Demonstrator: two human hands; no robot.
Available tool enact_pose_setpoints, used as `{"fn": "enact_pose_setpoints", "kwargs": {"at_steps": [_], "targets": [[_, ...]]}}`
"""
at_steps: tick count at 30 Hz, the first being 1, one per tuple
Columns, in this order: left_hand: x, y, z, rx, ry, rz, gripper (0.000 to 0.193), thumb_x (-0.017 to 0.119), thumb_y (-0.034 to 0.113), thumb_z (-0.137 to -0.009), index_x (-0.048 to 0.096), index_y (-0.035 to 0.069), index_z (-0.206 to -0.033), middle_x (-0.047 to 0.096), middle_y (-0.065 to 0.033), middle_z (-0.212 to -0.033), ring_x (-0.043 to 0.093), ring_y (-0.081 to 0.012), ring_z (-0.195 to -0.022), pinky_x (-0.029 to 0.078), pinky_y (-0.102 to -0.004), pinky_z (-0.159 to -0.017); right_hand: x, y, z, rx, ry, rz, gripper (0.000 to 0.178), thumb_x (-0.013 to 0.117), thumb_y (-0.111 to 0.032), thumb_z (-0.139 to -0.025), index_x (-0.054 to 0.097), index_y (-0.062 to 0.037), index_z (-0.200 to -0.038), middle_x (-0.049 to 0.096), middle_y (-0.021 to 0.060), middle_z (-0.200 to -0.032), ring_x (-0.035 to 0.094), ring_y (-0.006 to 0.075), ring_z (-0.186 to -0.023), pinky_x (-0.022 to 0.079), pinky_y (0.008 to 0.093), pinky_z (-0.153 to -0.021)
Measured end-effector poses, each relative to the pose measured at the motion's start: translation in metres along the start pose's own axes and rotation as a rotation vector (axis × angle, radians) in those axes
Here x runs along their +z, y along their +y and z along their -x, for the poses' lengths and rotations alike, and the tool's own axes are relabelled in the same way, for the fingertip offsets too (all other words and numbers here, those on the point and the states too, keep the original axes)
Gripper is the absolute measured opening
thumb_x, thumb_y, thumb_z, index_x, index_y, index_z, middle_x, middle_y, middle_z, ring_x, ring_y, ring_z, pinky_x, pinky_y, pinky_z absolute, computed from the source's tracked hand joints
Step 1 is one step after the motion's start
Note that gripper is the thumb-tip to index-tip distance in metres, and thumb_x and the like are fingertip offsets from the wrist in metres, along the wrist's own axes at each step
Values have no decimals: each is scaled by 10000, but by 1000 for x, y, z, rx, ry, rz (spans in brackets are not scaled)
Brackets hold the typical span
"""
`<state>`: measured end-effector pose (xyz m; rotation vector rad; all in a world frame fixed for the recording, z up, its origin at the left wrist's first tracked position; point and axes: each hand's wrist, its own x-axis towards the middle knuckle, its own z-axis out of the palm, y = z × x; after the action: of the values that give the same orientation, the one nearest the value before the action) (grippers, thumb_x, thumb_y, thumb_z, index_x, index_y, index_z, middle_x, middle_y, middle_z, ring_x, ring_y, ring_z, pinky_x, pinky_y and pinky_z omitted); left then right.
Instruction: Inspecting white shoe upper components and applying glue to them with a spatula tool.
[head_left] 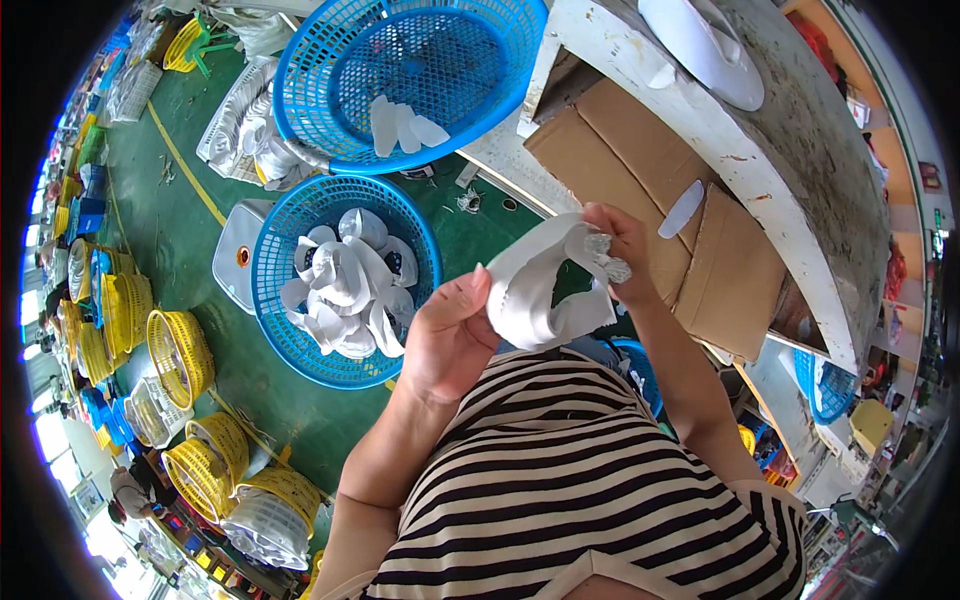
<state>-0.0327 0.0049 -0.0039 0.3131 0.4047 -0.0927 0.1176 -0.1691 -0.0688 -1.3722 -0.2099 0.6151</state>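
A white shoe upper (530,300) is held up in front of my striped shirt. My left hand (455,330) is closed on its left edge, thumb on top. At its upper right, my right hand (622,245) grips it beside a crumpled, shiny clear-looking clump (610,262). To the left, a round blue basket (275,310) on the floor holds a heap of similar white curved pieces (345,275). Above it, a larger blue basket (300,100) contains a few flat white sole-shaped pieces (405,128).
At right stands a worn white bench (800,190) with a white shoe-shaped piece (715,55) on top. Its shelf holds brown cardboard (640,160) and a white insole-shaped piece (682,209). Yellow baskets (205,470) line the green floor at left, near a white stool-like box (238,250).
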Motion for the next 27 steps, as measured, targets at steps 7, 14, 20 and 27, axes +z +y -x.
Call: {"fn": "enact_pose_setpoints", "kwargs": {"at_steps": [7, 14, 20, 27], "targets": [[-17, 6, -21, 140, 73, 117, 356, 442, 306, -997, 569, 9, -1146, 637, -116, -1130, 602, -243, -1059, 432, -417, -974, 24, 42, 13, 215, -68, -487, 265, 563, -323, -955, 620, -65, -932, 497, -60, -637, 473, 43, -501, 352, 198, -433], [21, -14, -2, 2, 155, -67, 389, 432, 303, -998, 556, -20, -1176, 643, -120, -1136, 625, -205, -1035, 470, -350, -923, 1, 45, -10, 106, 5, -181, 314, 579, -358, -944, 606, -68, -827, 467, -62, -625, 423, 36, -521, 326, 204, -473], [-7, -3, -18, 121, 46, -40, 378, 415, 271, -1009, 518, -34, -1208, 610, -137, -1193, 603, -214, -1087, 455, -357, -974, -16, 26, -28, -52, 75, 118, 288, 591, -317, -940, 618, -36, -883, 535, -12, -729, 488, 56, -690, 397, 222, -589], [-4, -18, -28, 237, 123, -22, 348, 420, 226, -1010, 493, -35, -1228, 571, -160, -1240, 559, -234, -1153, 421, -368, -1024, 51, -38, 22, -865, 41, 844, 298, 767, -50, -730, 625, -12, -990, 592, 91, -874, 594, 226, -733, 506, 312, -650]]}}
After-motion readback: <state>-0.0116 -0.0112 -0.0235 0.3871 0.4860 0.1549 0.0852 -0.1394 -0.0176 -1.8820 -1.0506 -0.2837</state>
